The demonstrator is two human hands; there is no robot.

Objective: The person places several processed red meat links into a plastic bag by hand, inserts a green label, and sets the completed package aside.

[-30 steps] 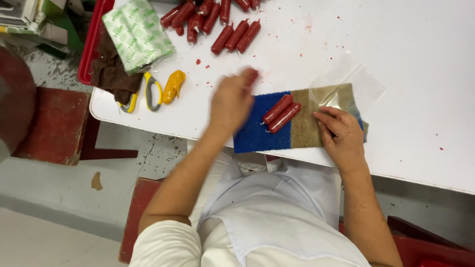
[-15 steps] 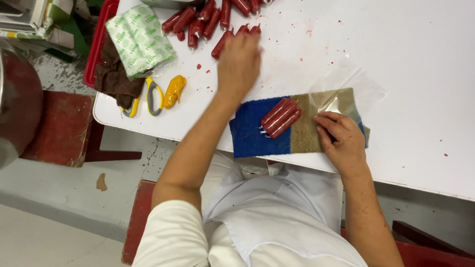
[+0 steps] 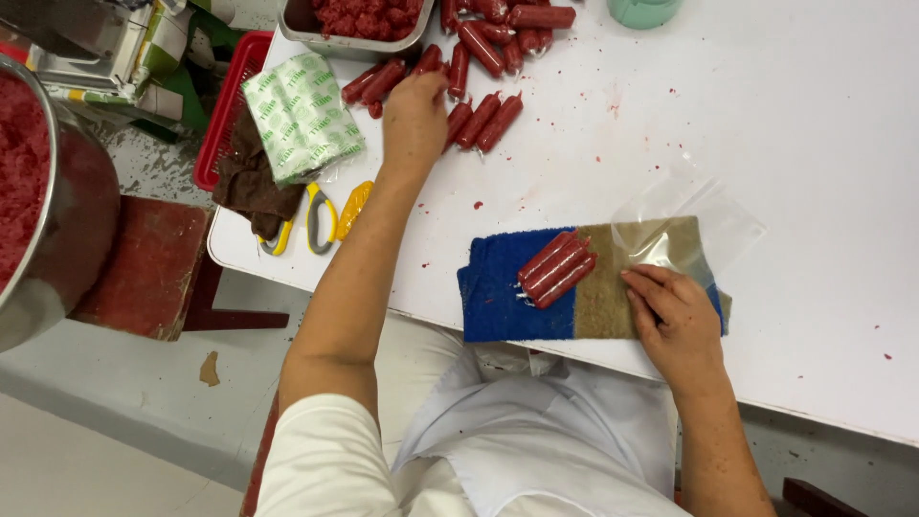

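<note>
The left hand point(image 3: 414, 113) has moved from the cloth point(image 3: 536, 297) up the bench point(image 3: 814, 115) to the loose sausages point(image 3: 479, 120); its grip curls down over one, though I cannot tell whether it has closed. Three sausages point(image 3: 555, 268) now lie on the cloth. The right hand point(image 3: 675, 325) stays flat, pinning the clear bag point(image 3: 689, 220).

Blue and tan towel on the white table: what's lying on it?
Three red sausage sticks lie side by side on the blue and tan towel. The right hand and a clear plastic bag cover its tan end; whatever lies beneath them is hidden.
</note>
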